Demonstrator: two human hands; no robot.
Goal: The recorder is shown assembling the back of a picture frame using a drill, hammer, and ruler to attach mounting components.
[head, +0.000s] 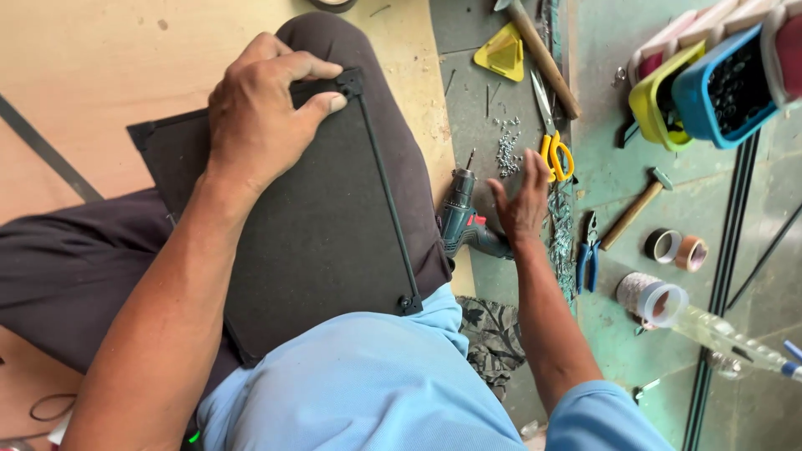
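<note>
Watching from my end, the big black panel point(317, 225) lies flat across the person's lap, propped on the dark trouser legs; it has a thin frame round its edge and small corner pieces; the left hand point(263, 113) is clamped on its far corner, fingers curled over the edge and thumb pressed beside the corner bracket point(349, 82); so that corner is pinned. The right hand point(522, 200) is open, fingers spread, holding nothing; it hovers over the floor between the drill point(464, 219) and the pile of screws point(507, 150), touching neither as far as I can tell. My read: this is the fastening stage on the frame, with one hand steadying and the other out among the tools; a next move would call for one small screw pinched cleanly from the heap, while the left grip keeps the panel from sliding off the knee.

Round about: pale plywood point(100, 100) on the left, a grey strip beneath the drill and worn green floor point(618, 50) to the right; coloured bins point(718, 83) lean at the top corner; a hammer point(639, 205), yellow-handled scissors point(553, 150), blue pliers point(589, 259), a yellow triangle point(503, 54) and two tape rolls point(677, 249) lie scattered.
</note>
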